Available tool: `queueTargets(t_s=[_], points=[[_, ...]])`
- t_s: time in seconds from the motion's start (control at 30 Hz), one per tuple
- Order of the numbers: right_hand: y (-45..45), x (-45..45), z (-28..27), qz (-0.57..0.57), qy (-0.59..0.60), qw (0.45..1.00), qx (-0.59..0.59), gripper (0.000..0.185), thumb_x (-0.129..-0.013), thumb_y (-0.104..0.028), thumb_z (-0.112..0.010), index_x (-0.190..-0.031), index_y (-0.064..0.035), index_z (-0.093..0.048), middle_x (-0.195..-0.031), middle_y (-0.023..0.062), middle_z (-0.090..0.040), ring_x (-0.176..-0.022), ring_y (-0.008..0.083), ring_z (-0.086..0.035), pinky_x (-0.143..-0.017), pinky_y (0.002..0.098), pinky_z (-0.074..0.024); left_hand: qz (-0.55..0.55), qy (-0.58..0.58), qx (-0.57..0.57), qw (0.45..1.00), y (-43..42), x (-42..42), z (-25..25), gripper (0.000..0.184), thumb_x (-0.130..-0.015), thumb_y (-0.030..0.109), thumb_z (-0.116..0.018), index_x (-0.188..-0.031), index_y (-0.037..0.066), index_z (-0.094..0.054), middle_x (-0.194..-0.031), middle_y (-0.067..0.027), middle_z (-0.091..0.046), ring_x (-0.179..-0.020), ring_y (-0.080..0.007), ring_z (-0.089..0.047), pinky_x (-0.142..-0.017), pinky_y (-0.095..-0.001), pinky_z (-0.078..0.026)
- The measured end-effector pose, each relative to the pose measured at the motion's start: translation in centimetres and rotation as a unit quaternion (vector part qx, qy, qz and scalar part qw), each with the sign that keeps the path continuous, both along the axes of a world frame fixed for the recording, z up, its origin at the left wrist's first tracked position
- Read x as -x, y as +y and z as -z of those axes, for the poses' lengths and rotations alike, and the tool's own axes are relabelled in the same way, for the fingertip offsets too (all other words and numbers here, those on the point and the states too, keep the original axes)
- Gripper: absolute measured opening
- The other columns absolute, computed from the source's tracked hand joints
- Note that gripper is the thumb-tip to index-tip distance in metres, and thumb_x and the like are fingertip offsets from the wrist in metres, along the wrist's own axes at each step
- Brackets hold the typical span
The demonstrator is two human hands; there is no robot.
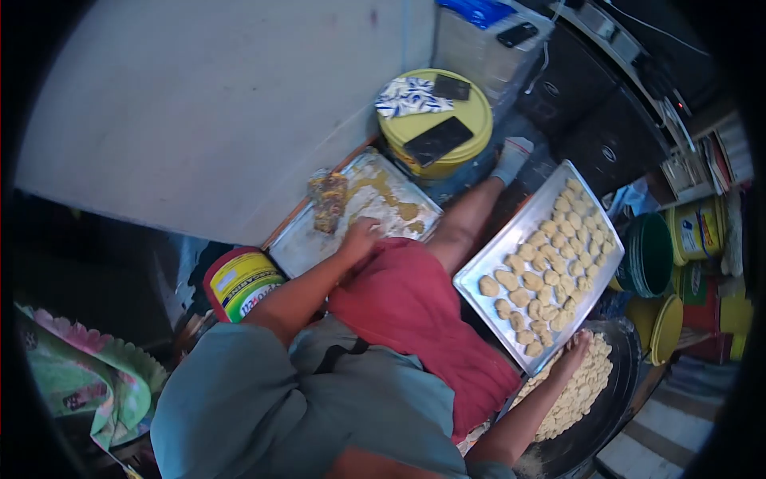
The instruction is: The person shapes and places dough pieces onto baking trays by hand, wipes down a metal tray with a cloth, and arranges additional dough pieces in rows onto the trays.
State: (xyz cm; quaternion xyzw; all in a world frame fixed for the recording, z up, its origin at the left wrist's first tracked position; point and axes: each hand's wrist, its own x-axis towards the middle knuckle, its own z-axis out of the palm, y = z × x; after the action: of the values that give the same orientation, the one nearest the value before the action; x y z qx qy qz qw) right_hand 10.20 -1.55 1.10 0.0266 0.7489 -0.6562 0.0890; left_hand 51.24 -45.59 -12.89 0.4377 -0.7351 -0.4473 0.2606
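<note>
Dough pieces [550,275] are lying spread on the metal tray [519,227], just beyond the right hand [574,354], which is reaching over a dark basin [621,395] holding more pieces. The left hand [363,237] is hanging near the floured tray [299,249]. Neither hand is clearly showing its grip.

Left hand [364,237], forearm angled forward, near the lap; right hand [576,350], forearm extended outward, palm hidden.
</note>
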Motion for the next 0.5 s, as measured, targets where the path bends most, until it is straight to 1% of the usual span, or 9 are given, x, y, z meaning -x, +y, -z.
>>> queueTargets(t_s=[0.03, 0.13, 0.2, 0.27, 0.33, 0.37, 0.4, 0.47, 0.5], points=[[-0.4, -0.9, -1.5, 0.037, 0.075, 0.996, -0.041, 0.056, -0.098, -0.04, -0.056, -0.14, -0.0049, -0.046, -0.137, 0.0119, -0.053, -0.125, 0.0256, -0.051, -0.103, 0.0398, -0.0394, -0.044, -0.071, -0.013, 0.996, 0.0, -3.7, -2.3, 0.028, -0.083, 0.021, -0.067, -0.103, 0.001, -0.069, -0.107, -0.0214, -0.064, -0.101, -0.0375, -0.061, -0.091, -0.0422, -0.048], [-3.6, -4.6, -5.4, 0.042, 0.284, 0.954, -0.079, 0.037, -0.099, -0.022, -0.057, -0.129, -0.0019, -0.054, -0.128, 0.0132, -0.057, -0.117, 0.0235, -0.053, -0.1, 0.0359, -0.0416, -0.159, -0.127, 0.024, 0.979, -0.5, -12.4, 1.3, 0.025, -0.08, 0.019, -0.067, -0.098, 0.0, -0.07, -0.104, -0.0222, -0.065, -0.096, -0.0381, -0.062, -0.088, -0.0429, -0.049], [-8.3, -9.9, -8.0, -0.07, 0.311, 0.945, -0.077, 0.036, -0.096, -0.018, -0.06, -0.124, 0.0033, -0.055, -0.121, 0.0154, -0.059, -0.112, 0.024, -0.055, -0.099, 0.0365, -0.0427, -0.186, -0.17, 0.022, 0.968, -0.5, -15.1, 1.3, 0.024, -0.079, 0.018, -0.067, -0.097, 0.0, -0.07, -0.105, -0.0224, -0.065, -0.095, -0.0384, -0.062, -0.088, -0.0427, -0.05], [-12.5, -15.6, -9.1, -0.267, 0.306, 0.9, -0.156, 0.033, -0.084, -0.009, -0.067, -0.114, 0.0036, -0.058, -0.11, 0.0145, -0.06, -0.102, 0.0259, -0.057, -0.092, 0.0369, -0.0446, -0.123, -0.079, -0.098, 0.984, -0.1, -15.3, 1.5, 0.032, -0.078, 0.018, -0.068, -0.105, 0.001, -0.067, -0.112, -0.0213, -0.064, -0.098, -0.0371, -0.062, -0.09, -0.0423, -0.05], [-19.0, -23.1, -11.6, -0.522, 0.259, 0.803, -0.123, 0.042, -0.079, -0.018, -0.075, -0.115, -0.0025, -0.06, -0.115, 0.017, -0.059, -0.106, 0.0323, -0.057, -0.094, 0.0422, -0.0448, -0.052, 0.053, -0.218, 0.973, 1.5, -12.4, 2.0, 0.038, -0.078, 0.02, -0.069, -0.11, 0.001, -0.066, -0.117, -0.0207, -0.063, -0.103, -0.0357, -0.063, -0.092, -0.0418, -0.05], [-20.7, -25.3, -11.0, -0.574, 0.346, 0.711, -0.211, 0.044, -0.079, -0.023, -0.076, -0.116, -0.0048, -0.06, -0.116, 0.0181, -0.058, -0.105, 0.0363, -0.057, -0.094, 0.0471, -0.044, 0.034, 0.04, -0.072, 0.996, 2.9, -10.6, 1.0, 0.039, -0.079, 0.021, -0.069, -0.113, 0.001, -0.065, -0.119, -0.0202, -0.063, -0.105, -0.0334, -0.063, -0.094, -0.041, -0.049], [-21.4, -27.1, -9.6, -0.585, 0.38, 0.678, -0.233, 0.04, -0.08, -0.023, -0.074, -0.113, -0.0049, -0.061, -0.116, 0.0174, -0.058, -0.105, 0.0368, -0.056, -0.093, 0.0483, -0.0436, 0.118, 0.026, 0.078, 0.99, 4.4, -8.9, -1.9, 0.041, -0.081, 0.022, -0.069, -0.116, 0.002, -0.064, -0.121, -0.0197, -0.063, -0.108, -0.0312, -0.063, -0.096, -0.0401, -0.048], [-22.3, -28.0, -7.4, -0.596, 0.411, 0.644, -0.248, 0.032, -0.083, -0.023, -0.072, -0.108, -0.0049, -0.062, -0.112, 0.0158, -0.059, -0.101, 0.0353, -0.057, -0.09, 0.0466, -0.0443, 0.327, -0.074, 0.252, 0.908, 5.2, -7.3, 6.4, 0.032, -0.088, 0.017, -0.063, -0.115, 0.001, -0.062, -0.129, -0.0162, -0.059, -0.115, -0.0256, -0.059, -0.099, -0.0355, -0.045], [-22.6, -27.5, -7.0, -0.601, 0.407, 0.644, -0.242, 0.028, -0.085, -0.022, -0.07, -0.105, -0.0047, -0.063, -0.109, 0.0149, -0.06, -0.097, 0.0332, -0.058, -0.087, 0.0437, -0.0454, 0.271, 0.013, -0.018, 0.962, 6.1, -6.6, 10.5, 0.031, -0.089, 0.018, -0.062, -0.116, 0.002, -0.062, -0.127, -0.016, -0.06, -0.114, -0.0245, -0.059, -0.099, -0.0349, -0.045]])
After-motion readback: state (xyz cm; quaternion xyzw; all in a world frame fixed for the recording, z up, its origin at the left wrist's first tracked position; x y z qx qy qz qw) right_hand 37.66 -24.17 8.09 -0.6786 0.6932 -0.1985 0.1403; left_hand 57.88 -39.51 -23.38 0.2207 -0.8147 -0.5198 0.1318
